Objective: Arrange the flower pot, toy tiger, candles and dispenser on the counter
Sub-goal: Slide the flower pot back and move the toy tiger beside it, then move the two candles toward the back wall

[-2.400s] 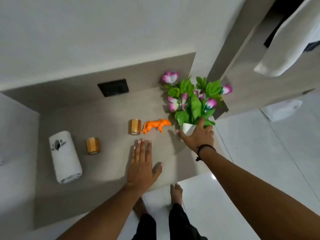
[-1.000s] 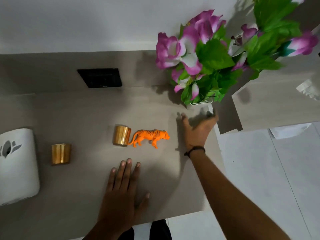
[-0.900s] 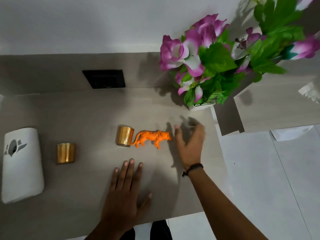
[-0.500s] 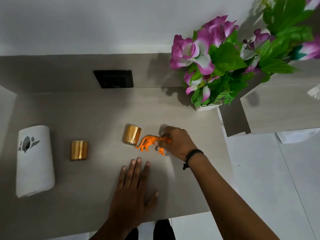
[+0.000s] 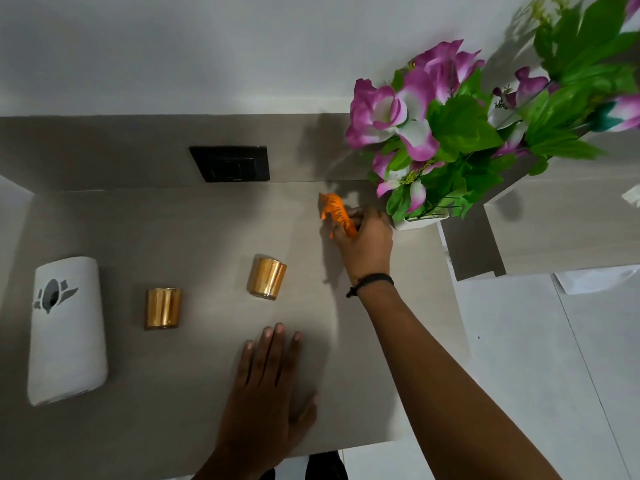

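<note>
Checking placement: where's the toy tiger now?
In the right hand, the toy tiger is at the counter's back right, just left of the flower pot.

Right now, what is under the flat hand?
Only the grey counter shows around the left hand, which lies palm down. Whatever is directly beneath the palm is covered, so I cannot tell.

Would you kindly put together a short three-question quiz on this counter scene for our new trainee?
1. True or false: the left hand is gripping a candle.
2. Which object does the right hand hold? A) toy tiger B) dispenser C) flower pot
3. How many gold candles stand on the counter?

Key: 1. False; it lies flat and open on the counter. 2. A. 3. Two: the left candle and the right candle.
</note>
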`<action>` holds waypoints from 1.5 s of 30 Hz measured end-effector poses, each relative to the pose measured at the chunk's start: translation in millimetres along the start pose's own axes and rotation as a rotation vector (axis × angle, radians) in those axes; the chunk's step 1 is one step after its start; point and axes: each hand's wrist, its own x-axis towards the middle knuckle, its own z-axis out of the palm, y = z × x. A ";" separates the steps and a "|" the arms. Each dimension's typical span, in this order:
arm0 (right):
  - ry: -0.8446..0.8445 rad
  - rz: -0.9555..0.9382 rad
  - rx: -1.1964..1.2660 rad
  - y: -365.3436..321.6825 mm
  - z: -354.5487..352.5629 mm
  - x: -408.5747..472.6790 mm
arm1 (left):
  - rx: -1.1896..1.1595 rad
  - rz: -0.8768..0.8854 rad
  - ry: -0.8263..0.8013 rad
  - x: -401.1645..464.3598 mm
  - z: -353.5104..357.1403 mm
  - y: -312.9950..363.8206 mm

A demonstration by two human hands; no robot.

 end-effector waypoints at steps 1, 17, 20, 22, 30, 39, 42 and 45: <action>0.029 0.001 -0.017 -1.4 3.9 4.9 | 0.008 0.001 0.001 0.8 -0.5 0.4; 0.036 -0.168 -0.051 -12.8 28.4 -73.4 | -0.276 -0.090 0.158 -2.7 -6.7 -1.6; -0.123 -0.034 0.046 -20.9 41.8 -105.8 | -0.449 -0.409 0.363 7.3 -41.5 -26.0; -0.183 0.084 0.075 -26.2 47.3 -110.0 | -0.381 -0.583 0.450 22.5 -69.5 -56.7; -0.301 0.208 0.055 -42.3 56.1 -97.4 | -0.402 -0.822 0.019 68.4 -113.3 -146.4; -0.058 -0.047 0.165 -51.3 80.9 -50.0 | -0.759 -0.827 0.440 144.9 -111.1 -126.3; -0.027 -0.082 0.197 -54.0 93.0 -23.8 | -0.789 -0.790 0.489 178.7 -105.1 -128.5; 0.007 -0.106 0.223 -55.3 103.1 -3.1 | -0.803 -0.773 0.503 198.9 -98.6 -136.6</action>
